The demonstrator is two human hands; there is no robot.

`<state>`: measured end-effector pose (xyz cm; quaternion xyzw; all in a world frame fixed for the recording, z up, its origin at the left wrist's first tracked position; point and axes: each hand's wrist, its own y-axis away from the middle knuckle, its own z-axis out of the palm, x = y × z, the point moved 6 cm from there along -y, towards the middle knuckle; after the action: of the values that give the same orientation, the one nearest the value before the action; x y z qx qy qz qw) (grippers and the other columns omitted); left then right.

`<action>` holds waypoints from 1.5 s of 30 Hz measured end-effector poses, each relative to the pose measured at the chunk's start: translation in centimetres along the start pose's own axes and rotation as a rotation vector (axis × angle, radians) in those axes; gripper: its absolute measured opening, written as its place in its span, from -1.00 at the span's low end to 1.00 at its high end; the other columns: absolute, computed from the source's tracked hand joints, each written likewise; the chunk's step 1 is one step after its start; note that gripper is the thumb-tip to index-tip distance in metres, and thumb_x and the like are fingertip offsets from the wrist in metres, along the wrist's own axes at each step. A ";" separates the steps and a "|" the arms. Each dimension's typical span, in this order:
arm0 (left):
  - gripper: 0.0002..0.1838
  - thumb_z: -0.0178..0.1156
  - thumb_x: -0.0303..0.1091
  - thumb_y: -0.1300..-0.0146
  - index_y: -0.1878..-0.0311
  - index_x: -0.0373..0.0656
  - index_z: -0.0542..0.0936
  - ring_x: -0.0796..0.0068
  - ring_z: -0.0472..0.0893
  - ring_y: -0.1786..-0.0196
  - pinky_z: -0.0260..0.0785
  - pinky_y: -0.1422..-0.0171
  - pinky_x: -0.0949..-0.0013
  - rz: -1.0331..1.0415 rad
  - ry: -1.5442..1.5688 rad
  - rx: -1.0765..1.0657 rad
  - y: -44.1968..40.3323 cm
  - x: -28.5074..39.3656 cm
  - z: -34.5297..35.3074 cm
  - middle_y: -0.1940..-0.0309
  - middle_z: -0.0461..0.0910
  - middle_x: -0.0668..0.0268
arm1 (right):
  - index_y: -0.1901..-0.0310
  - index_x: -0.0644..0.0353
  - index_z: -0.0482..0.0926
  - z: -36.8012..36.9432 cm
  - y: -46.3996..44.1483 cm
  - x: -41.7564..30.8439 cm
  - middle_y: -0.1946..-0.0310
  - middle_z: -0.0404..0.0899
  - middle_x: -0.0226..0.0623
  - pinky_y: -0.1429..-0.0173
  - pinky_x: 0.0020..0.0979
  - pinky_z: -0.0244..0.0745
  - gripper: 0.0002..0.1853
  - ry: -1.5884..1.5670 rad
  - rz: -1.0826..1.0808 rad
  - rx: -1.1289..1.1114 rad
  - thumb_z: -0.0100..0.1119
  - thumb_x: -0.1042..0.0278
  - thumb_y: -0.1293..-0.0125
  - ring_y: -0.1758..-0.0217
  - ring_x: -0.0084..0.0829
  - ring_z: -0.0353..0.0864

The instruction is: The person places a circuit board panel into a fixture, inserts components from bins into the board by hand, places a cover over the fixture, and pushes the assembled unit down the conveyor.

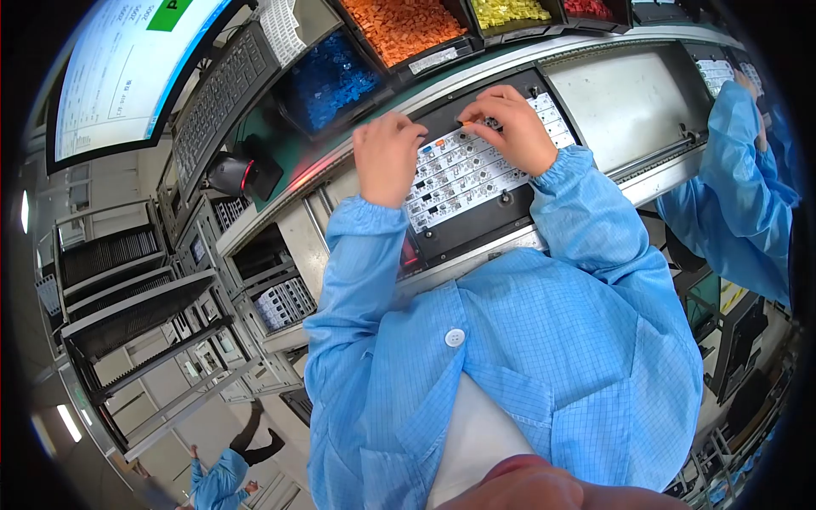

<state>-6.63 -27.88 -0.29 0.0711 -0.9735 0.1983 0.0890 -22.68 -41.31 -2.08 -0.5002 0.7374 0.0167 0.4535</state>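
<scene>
White printed circuit board panel (pixel 463 180) is seated in a black carrier (pixel 463 246), lying between the metal conveyor rails in front of the person. Rows of small dark components are noted on its face; near its far left corner, a blue component (pixel 426 150) and an orange component (pixel 439 144) are seen side by side. The right hand (pixel 512 127) is held over the panel's far edge, thumb and forefinger brought together on a small orange part (pixel 466 125); whether the part is touching the panel cannot be told. The left hand (pixel 387 160) is placed at the panel's left end, fingers curled and bunched toward the far left corner; whether anything is pinched there cannot be told. Beyond the panel, an orange-parts bin (pixel 404 30) is set, with a yellow-parts bin (pixel 510 12) and a red-parts bin (pixel 588 8) to its right. A blue-parts bin (pixel 330 83) is located beyond and left of the panel. Farther left, a mouse (pixel 229 174), a keyboard (pixel 223 98) and a lit monitor (pixel 119 72) are recorded. Well right of the panel, a co-worker's blue sleeve (pixel 739 183) is observed.
</scene>
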 end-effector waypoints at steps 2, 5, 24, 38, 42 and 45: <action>-0.90 0.44 -0.33 -0.28 0.15 0.06 0.79 0.29 0.63 -0.08 0.22 -0.31 0.11 -0.030 0.011 0.052 -0.2 0.2 -0.4 0.10 0.70 0.44 | 0.04 0.08 0.82 0.7 0.3 0.5 0.10 0.70 -0.30 -0.17 -0.25 0.67 -0.78 -0.081 0.051 -0.014 0.52 0.35 -0.28 -0.13 -0.24 0.65; -0.92 0.42 -0.32 -0.32 0.14 0.03 0.77 0.31 0.64 -0.10 0.14 -0.41 0.10 -0.151 0.179 0.096 0.4 -0.2 -0.6 0.12 0.73 0.42 | -0.01 0.10 0.82 1.0 0.5 0.6 0.09 0.76 -0.26 -0.19 -0.24 0.64 -0.75 -0.131 0.104 -0.061 0.50 0.39 -0.29 -0.21 -0.21 0.59; -0.83 0.38 -0.27 -0.40 0.00 -0.02 0.79 0.45 0.70 -0.04 0.20 -0.46 0.23 -0.350 0.449 0.029 4.1 -0.2 0.0 0.14 0.81 0.42 | 0.12 -0.02 0.84 2.1 0.9 -0.7 0.10 0.73 -0.35 -0.19 -0.16 0.49 -0.85 0.074 -0.056 -0.088 0.51 0.28 -0.28 -0.09 -0.19 0.63; -0.86 0.42 -0.31 -0.35 0.09 -0.09 0.77 0.43 0.72 0.10 0.28 -0.34 0.30 -0.407 0.523 0.059 4.5 -0.4 0.7 0.25 0.80 0.36 | 0.26 -0.08 0.83 2.2 0.8 -1.6 0.26 0.71 -0.57 -0.10 -0.24 0.46 -0.87 0.238 -0.174 -0.080 0.55 0.20 -0.15 -0.11 -0.41 0.60; -0.88 0.38 -0.28 -0.38 0.08 -0.01 0.75 0.36 0.70 -0.03 0.09 -0.49 0.12 -0.432 0.571 0.014 4.7 -0.4 1.0 0.15 0.79 0.39 | 0.26 -0.07 0.84 2.3 0.8 -2.0 0.26 0.71 -0.59 -0.10 -0.26 0.45 -0.88 0.284 -0.205 -0.061 0.53 0.20 -0.18 -0.10 -0.43 0.59; -0.89 0.40 -0.29 -0.34 0.11 0.01 0.76 0.36 0.67 -0.08 0.09 -0.47 0.12 -0.388 0.507 0.019 4.4 0.0 0.5 0.15 0.77 0.39 | 0.24 -0.06 0.84 2.3 0.8 -2.3 0.23 0.71 -0.49 -0.10 -0.26 0.47 -0.84 0.280 -0.218 -0.075 0.56 0.28 -0.12 -0.10 -0.36 0.63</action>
<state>-7.48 -24.06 -2.42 0.2046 -0.8866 0.1981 0.3644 -21.57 -38.09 -2.22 -0.5913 0.7336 -0.0747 0.3266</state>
